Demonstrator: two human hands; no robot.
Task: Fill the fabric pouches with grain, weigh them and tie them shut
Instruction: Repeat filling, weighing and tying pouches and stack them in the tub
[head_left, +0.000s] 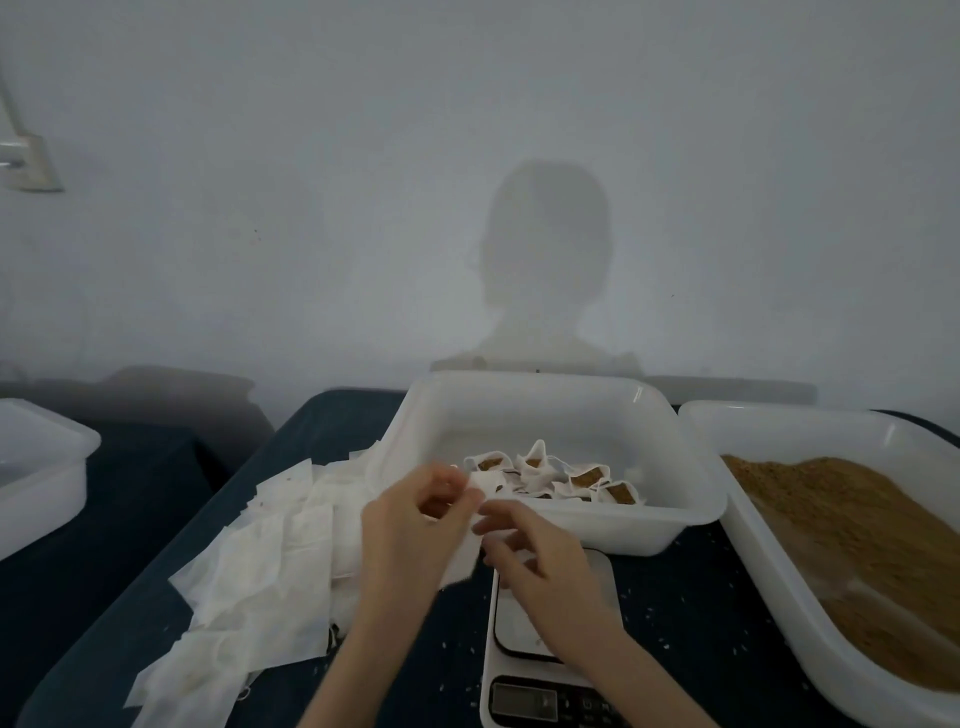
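An empty white fabric pouch (462, 558) hangs between both hands above the dark table. My left hand (415, 519) pinches its upper edge. My right hand (535, 551) holds the pouch's right side with curled fingers, over the white digital scale (524, 634). A loose pile of empty pouches (260, 571) lies to the left. Several filled pouches (571, 478) showing brown grain sit in the middle white tub (691, 467). Brown grain (857, 545) fills the right white tub (753, 540).
Another white tub (47, 467) stands at the far left on a separate dark surface. A pale wall rises right behind the tubs. Stray grains dot the dark tabletop (675, 623) around the scale.
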